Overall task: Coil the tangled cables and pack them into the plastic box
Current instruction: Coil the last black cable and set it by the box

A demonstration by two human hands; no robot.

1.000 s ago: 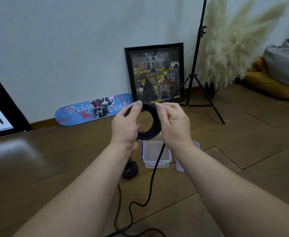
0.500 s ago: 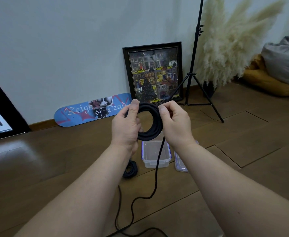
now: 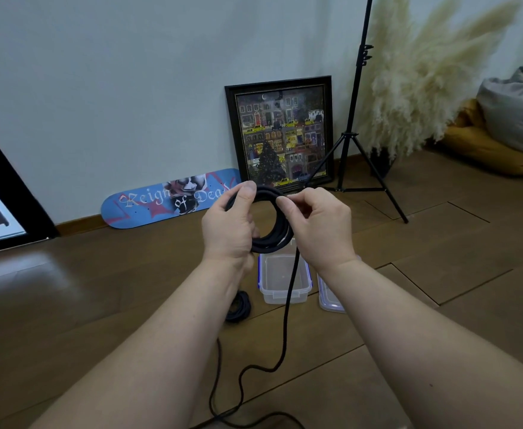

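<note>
lid (image 3: 328,300): mostly behind right forearm | cable (image 3: 288,305): tail leaves bottom edge

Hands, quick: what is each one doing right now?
Left hand: closed, gripping the left side of the cable coil.
Right hand: closed, pinching the coil's top right.

the only words to read are on the blue skateboard deck (image 3: 161,201) that leans on the wall, up and to the left of the left hand (image 3: 227,226). in pale, old-style letters it says "reign of dead". the last letter sits just behind the thumb of that hand, so it is a little hard to be sure of it. the framed picture (image 3: 280,134) above the hands has small shop signs, but they are too tiny to read.
</note>
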